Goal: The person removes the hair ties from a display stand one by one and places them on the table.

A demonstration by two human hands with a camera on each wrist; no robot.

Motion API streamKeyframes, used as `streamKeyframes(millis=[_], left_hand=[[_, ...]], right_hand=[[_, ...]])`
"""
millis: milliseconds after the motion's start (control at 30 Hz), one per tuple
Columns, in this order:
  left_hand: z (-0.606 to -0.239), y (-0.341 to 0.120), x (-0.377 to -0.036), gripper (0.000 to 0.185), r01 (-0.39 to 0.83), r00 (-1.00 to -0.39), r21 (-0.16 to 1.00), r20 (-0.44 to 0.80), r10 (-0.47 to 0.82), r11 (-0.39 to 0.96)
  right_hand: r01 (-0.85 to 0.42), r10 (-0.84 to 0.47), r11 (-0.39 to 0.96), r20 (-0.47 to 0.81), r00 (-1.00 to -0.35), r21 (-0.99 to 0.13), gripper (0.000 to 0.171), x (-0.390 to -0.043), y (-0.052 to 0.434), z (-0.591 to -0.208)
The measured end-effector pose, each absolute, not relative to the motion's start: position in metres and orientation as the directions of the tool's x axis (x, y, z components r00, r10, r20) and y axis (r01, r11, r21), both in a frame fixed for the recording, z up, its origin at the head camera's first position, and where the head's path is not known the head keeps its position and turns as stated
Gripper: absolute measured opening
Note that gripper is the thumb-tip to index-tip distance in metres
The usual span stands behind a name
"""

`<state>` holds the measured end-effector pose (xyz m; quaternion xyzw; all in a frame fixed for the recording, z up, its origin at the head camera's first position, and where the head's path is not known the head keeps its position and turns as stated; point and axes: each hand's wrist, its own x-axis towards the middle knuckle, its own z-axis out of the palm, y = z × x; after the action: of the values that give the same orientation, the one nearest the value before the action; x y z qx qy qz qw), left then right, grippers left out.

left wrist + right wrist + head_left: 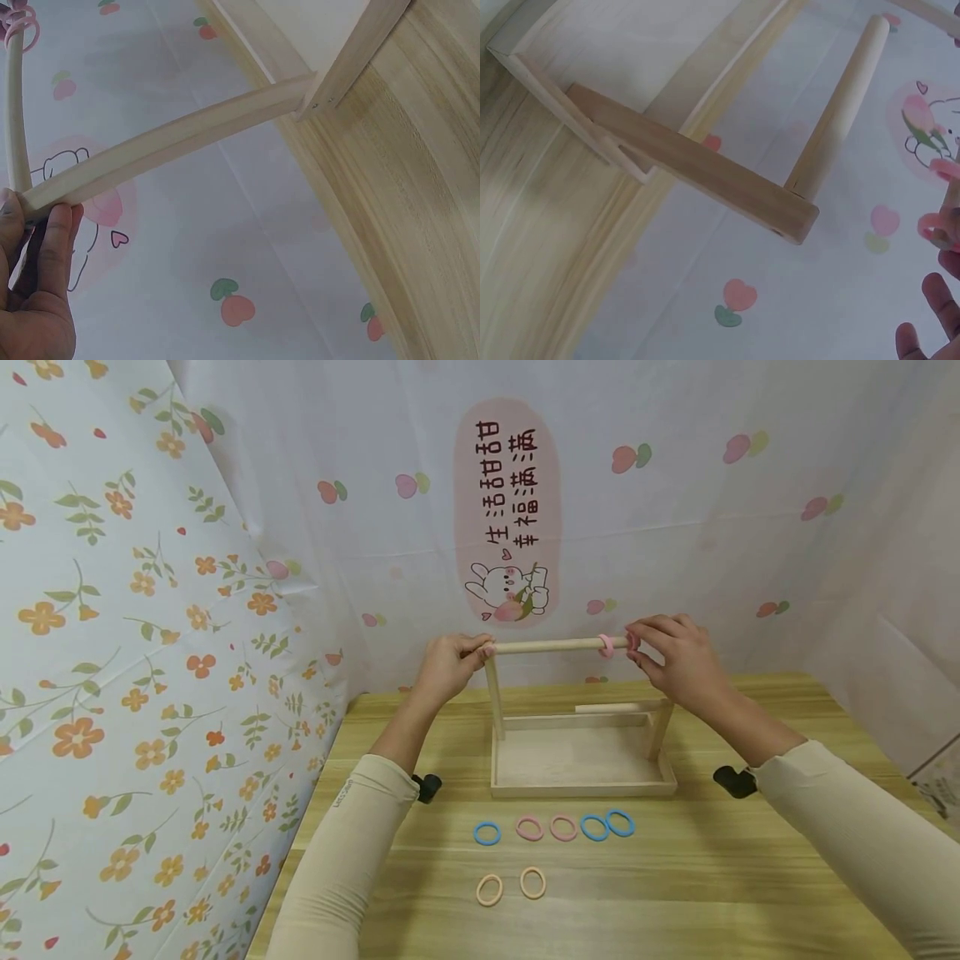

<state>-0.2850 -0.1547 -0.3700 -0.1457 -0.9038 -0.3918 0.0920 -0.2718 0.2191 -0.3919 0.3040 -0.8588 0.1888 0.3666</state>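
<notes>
A wooden stand with a shallow tray (pixel 585 792) is on the table, its upper rod (pixel 547 646) running sideways from a tall left post (pixel 495 702). My left hand (pixel 450 667) pinches the corner where rod and post meet; the left wrist view shows its thumb and fingers on the post's end. One pink ring (pixel 606 638) hangs around the rod near its right end. At that end my right hand (pixel 682 660) pinches a second pink ring (pixel 632 635). Whether this ring encircles the rod is partly hidden by the fingers.
From a shorter right post (pixel 697 161) sticks out a lower rod (pixel 844 105). In front of the tray lie several blue rings (pixel 476 833) and pink rings (pixel 529 819), with two pale orange rings (pixel 478 893) nearer. Dark objects (pixel 427 788) stand beside both forearms. A printed cloth hangs behind.
</notes>
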Motion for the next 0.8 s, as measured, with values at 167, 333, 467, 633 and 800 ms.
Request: streamKeyframes(millis=[167, 333, 467, 633, 800], left_hand=[[-0.3697, -0.1550, -0.2845, 0.035, 0.337, -0.940, 0.683, 0.278, 0.196, 0.648], [-0.3697, -0.1548, -0.2839, 0.035, 0.333, -0.942, 0.686, 0.275, 0.193, 0.647], [-0.3697, -0.1544, -0.2837, 0.036, 0.327, -0.944, 0.697, 0.268, 0.192, 0.638], [-0.3696, -0.1540, -0.2836, 0.037, 0.330, -0.943, 0.689, 0.269, 0.196, 0.645], [-0.3694, -0.1542, -0.2839, 0.035, 0.338, -0.940, 0.681, 0.277, 0.198, 0.649]], right_hand=[[-0.672, -0.380, 0.733, 0.756, -0.533, -0.105, 0.040, -0.2716, 0.2215, -0.3924], [-0.669, -0.376, 0.736, 0.758, -0.532, -0.104, 0.039, -0.2709, 0.2236, -0.3928], [-0.666, -0.371, 0.738, 0.755, -0.540, -0.113, 0.039, -0.2693, 0.2254, -0.3930], [-0.665, -0.363, 0.736, 0.752, -0.551, -0.132, 0.038, -0.2683, 0.2280, -0.3940], [-0.655, -0.353, 0.739, 0.738, -0.575, -0.157, 0.040, -0.2657, 0.2295, -0.3944]])
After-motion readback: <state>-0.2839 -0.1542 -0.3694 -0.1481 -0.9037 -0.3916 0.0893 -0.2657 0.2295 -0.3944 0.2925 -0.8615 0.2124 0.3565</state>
